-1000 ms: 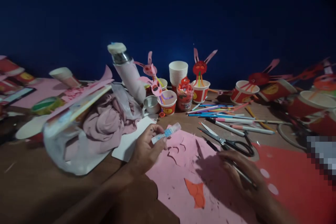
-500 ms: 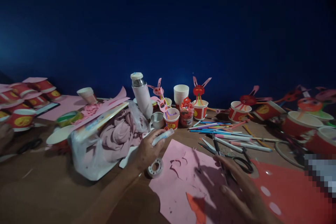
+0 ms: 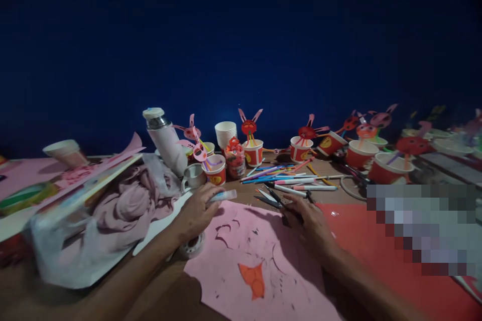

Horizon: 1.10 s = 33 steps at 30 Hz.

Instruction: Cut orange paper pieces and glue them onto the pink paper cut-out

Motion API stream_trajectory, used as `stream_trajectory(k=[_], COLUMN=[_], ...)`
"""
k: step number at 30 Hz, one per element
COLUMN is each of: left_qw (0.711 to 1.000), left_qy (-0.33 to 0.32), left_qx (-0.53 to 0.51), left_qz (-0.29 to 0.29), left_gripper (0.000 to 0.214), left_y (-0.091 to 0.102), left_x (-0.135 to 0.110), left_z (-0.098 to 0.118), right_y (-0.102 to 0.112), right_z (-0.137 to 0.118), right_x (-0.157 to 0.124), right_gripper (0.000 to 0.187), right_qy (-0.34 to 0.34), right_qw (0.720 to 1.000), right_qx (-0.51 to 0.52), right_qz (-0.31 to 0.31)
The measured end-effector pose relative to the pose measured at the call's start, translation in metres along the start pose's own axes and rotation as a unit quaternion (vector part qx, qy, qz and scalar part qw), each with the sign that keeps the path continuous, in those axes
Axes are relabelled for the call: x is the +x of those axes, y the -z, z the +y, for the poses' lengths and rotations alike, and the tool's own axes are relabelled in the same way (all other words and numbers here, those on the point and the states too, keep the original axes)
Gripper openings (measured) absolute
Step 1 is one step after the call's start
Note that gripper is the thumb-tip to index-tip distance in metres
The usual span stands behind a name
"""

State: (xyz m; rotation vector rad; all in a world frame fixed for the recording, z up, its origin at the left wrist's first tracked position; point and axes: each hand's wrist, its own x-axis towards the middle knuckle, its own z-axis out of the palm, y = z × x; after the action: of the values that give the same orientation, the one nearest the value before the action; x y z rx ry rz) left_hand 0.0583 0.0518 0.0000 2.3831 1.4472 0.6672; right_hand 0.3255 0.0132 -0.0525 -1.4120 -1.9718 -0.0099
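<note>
My left hand is closed round a glue stick with a pale, see-through barrel, held above the pink paper's top left edge. My right hand reaches down with bent fingers over the dark handles of a pair of scissors, whose blades point away to the left. Its fingers hide most of the handles. Pencil lines mark the pink paper between my arms, and an orange paper cutout lies on it. A roll of tape is partly covered by my left wrist.
Coloured pens lie behind the scissors. Paper cups with rabbit figures line the back, near a stack of white cups. At left are a leaning flask, a metal cup and a plastic bag. Red paper lies right.
The view has turned right, so most things have shifted left. My right hand has moved forward from the paper's right side onto the scissors. My left hand still holds the glue stick.
</note>
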Motion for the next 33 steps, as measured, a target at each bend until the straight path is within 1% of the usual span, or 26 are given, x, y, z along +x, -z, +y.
stream_trajectory(k=[2, 7, 10, 12, 15, 20, 22, 25, 28, 31, 33], left_qw=[0.999, 0.996, 0.995, 0.993, 0.991, 0.99, 0.989, 0.989, 0.99, 0.991, 0.991], left_qy=[-0.018, -0.011, 0.014, 0.031, 0.043, 0.032, 0.027, 0.014, -0.012, -0.034, -0.041], left_qx=[0.033, 0.071, 0.09, 0.103, 0.119, 0.131, 0.135, 0.136, 0.131, 0.121, 0.111], left_qz=[-0.034, -0.051, -0.051, -0.051, -0.049, -0.049, -0.049, -0.052, -0.057, -0.053, -0.06], left_gripper=[0.033, 0.038, 0.034, 0.033, 0.036, 0.036, 0.035, 0.033, 0.033, 0.032, 0.03], left_y=[-0.004, -0.027, -0.04, -0.044, -0.042, -0.037, -0.039, -0.042, -0.043, -0.04, -0.036], left_x=[0.012, 0.04, 0.046, 0.045, 0.041, 0.04, 0.042, 0.046, 0.048, 0.042, 0.031], left_z=[0.008, 0.015, 0.016, 0.02, 0.03, 0.047, 0.047, 0.043, 0.038, 0.038, 0.039], right_y=[0.004, 0.012, 0.014, 0.014, 0.011, 0.007, 0.005, 0.004, 0.008, 0.014, 0.017], right_z=[0.001, 0.006, 0.012, 0.017, 0.024, 0.03, 0.03, 0.03, 0.028, 0.022, 0.017], right_x=[0.003, 0.006, 0.007, 0.009, 0.011, 0.014, 0.015, 0.016, 0.016, 0.014, 0.012], right_gripper=[0.023, 0.027, 0.027, 0.026, 0.026, 0.025, 0.024, 0.022, 0.02, 0.02, 0.021], right_qy=[0.007, 0.012, 0.011, 0.003, -0.015, -0.028, -0.027, -0.024, -0.018, 0.004, 0.024], right_qw=[1.0, 0.997, 0.994, 0.993, 0.99, 0.988, 0.988, 0.988, 0.988, 0.989, 0.991], right_qx=[-0.028, -0.082, -0.107, -0.121, -0.136, -0.147, -0.149, -0.15, -0.149, -0.143, -0.132], right_qz=[0.005, 0.004, -0.008, -0.015, -0.024, -0.034, -0.036, -0.034, -0.026, -0.023, -0.031])
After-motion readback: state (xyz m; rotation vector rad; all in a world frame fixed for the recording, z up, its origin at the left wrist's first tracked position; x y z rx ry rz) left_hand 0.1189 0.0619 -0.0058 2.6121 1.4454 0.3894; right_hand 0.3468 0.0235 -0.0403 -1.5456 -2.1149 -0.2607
